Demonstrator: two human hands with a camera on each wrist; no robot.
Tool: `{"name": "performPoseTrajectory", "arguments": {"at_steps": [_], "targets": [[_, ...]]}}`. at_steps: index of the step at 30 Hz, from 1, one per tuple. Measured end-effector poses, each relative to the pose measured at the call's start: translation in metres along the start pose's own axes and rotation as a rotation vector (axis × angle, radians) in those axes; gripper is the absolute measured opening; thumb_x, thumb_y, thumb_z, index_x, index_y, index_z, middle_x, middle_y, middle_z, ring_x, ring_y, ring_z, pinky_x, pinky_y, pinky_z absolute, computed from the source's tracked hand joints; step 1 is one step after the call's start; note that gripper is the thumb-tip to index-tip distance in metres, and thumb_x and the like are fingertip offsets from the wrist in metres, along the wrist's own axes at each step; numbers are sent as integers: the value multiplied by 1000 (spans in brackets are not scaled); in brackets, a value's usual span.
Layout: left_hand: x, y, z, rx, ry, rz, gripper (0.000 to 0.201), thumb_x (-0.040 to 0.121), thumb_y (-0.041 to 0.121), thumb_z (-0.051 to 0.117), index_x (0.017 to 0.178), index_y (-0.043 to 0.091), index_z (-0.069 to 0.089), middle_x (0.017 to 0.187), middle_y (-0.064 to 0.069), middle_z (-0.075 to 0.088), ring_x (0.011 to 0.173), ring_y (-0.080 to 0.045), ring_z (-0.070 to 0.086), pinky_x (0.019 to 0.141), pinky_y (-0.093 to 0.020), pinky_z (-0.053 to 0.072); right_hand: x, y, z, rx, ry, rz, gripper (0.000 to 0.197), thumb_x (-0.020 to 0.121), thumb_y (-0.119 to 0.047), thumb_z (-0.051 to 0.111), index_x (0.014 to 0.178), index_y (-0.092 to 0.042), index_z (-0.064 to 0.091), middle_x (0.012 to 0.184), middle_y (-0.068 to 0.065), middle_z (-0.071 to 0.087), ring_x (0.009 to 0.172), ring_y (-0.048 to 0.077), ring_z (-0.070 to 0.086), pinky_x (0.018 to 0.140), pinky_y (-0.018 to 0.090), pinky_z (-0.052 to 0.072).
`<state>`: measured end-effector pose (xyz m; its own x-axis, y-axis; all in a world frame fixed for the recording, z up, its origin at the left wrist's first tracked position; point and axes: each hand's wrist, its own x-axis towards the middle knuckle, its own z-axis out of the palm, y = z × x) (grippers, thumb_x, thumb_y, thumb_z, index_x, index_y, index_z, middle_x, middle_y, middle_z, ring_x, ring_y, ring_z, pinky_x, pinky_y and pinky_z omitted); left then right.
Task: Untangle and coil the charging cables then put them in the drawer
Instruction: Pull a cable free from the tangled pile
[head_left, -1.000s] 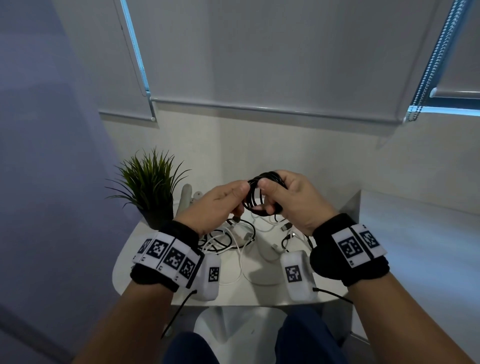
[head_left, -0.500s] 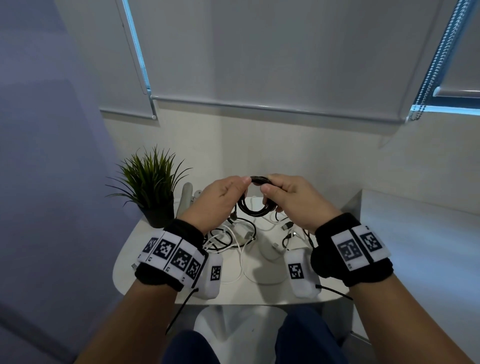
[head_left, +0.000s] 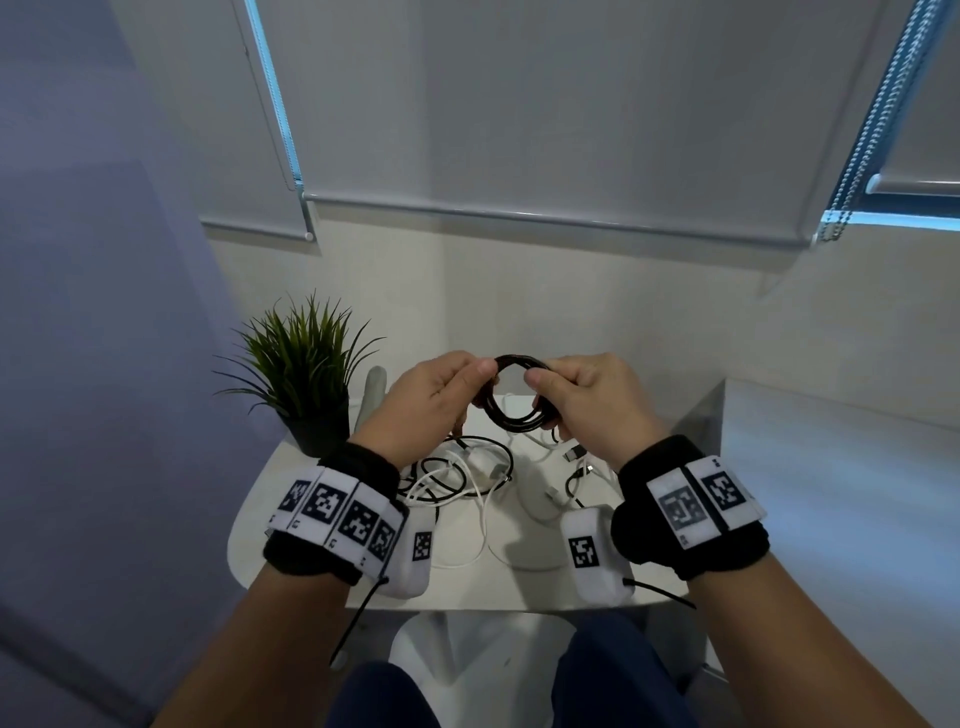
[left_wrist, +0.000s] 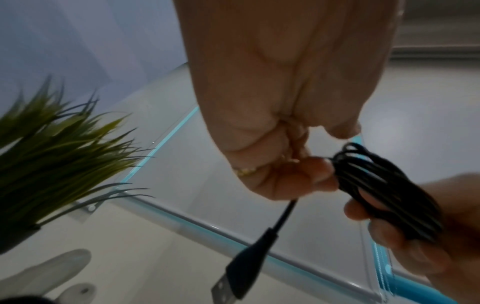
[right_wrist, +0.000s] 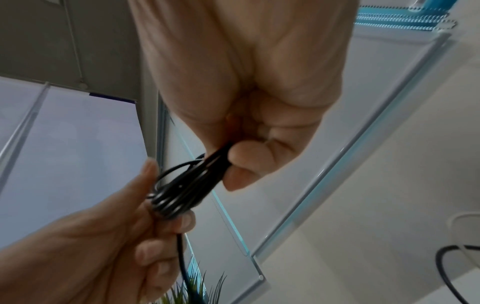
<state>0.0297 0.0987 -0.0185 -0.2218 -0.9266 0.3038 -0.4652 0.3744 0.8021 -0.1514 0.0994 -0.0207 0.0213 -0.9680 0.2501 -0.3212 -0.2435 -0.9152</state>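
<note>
Head view: both hands are raised above the white table (head_left: 291, 525), holding a black cable coil (head_left: 511, 408) between them. The left hand (head_left: 421, 402) pinches the coil's left side between thumb and fingers; the right hand (head_left: 587, 405) grips its right side with curled fingers. Directly under the coil, on the table, lies a tangle of loose cables (head_left: 467, 478), black and white strands crossing each other. A potted plant (head_left: 301, 374) stands on the table to the left of the coil, beyond the left hand. No drawer shows from here.

Left wrist view: the left hand (left_wrist: 280, 115) is closed, its fingertips (left_wrist: 318, 170) pressed on the near edge of the black cable coil (left_wrist: 384, 191). A free end of the cable hangs below this hand and ends in a USB plug (left_wrist: 239, 273). The right hand (left_wrist: 426, 230) wraps the coil's far side. The potted plant (left_wrist: 54, 148) is left of the coil.

Right wrist view: the right hand (right_wrist: 244, 98) is clenched around the bundled turns of the black cable coil (right_wrist: 182, 189), the thumb bearing on them. The left hand (right_wrist: 103, 242) holds the coil's lower end; the picture is blurred, so the exact finger placement there is unclear.
</note>
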Motion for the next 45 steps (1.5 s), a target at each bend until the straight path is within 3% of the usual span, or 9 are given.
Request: {"name": "performPoseTrajectory", "arguments": {"at_steps": [4,9,14,18,24,29,34,39,45], "targets": [[-9,-11,-8,-46,-77,-30,14,94,15,55,89,20,68,68,11,61,61,-7,52,72,-22,44,0,1,-4,35,26,19,26,90,-21,62,71,-5,70,59,7,62,44,14,53,45,24,43],[-12,-28,-1,152,60,-45,16,91,25,59,80,32,69,73,-11,64,71,-18,57,88,-35,43,-2,-2,0,121,-31,39,26,90,-19,63,66,-11,69,59,5,61,39,13,49,44,21,42],[-7,-11,1,-328,359,-190,18,93,8,56,82,14,69,77,-8,67,59,-8,61,59,-19,52,-9,-3,12,101,-132,33,21,91,-14,61,73,-7,70,62,6,60,40,7,50,41,17,41],[-9,6,9,-742,283,-276,10,93,4,53,88,5,62,66,-5,67,53,-8,62,50,-18,50,-8,-4,14,108,-91,17,16,91,-15,61,82,-10,73,64,4,61,42,7,51,41,16,40],[-19,6,29,-903,137,-405,18,98,23,46,85,14,55,78,-5,73,74,-17,68,75,-31,47,0,-5,11,11,45,-41,26,90,-21,62,64,-17,67,65,14,60,49,17,53,45,25,48],[-17,16,28,-674,150,-316,21,86,31,62,90,12,55,84,-4,72,81,-10,68,80,-26,45,1,-2,13,-52,87,-110,29,89,-24,60,75,2,64,72,27,57,62,37,55,58,48,52],[-11,16,20,-530,116,-308,11,95,15,53,92,9,62,83,-2,67,63,4,64,54,-6,44,-1,-3,14,-31,28,-94,23,88,-23,62,77,-4,70,76,26,62,73,40,63,59,45,54],[-17,12,16,-605,-113,-372,11,94,23,54,91,18,63,86,5,67,87,-8,61,76,-27,46,-3,-5,10,15,14,-63,16,88,-19,63,75,-16,74,79,22,66,57,24,59,46,26,49],[-17,14,22,-810,-133,-421,9,94,6,52,93,12,46,85,-8,63,69,-18,68,64,-26,56,-3,-5,12,-1,68,-82,16,87,-20,63,76,-17,74,76,23,64,47,21,55,47,27,48]]}}
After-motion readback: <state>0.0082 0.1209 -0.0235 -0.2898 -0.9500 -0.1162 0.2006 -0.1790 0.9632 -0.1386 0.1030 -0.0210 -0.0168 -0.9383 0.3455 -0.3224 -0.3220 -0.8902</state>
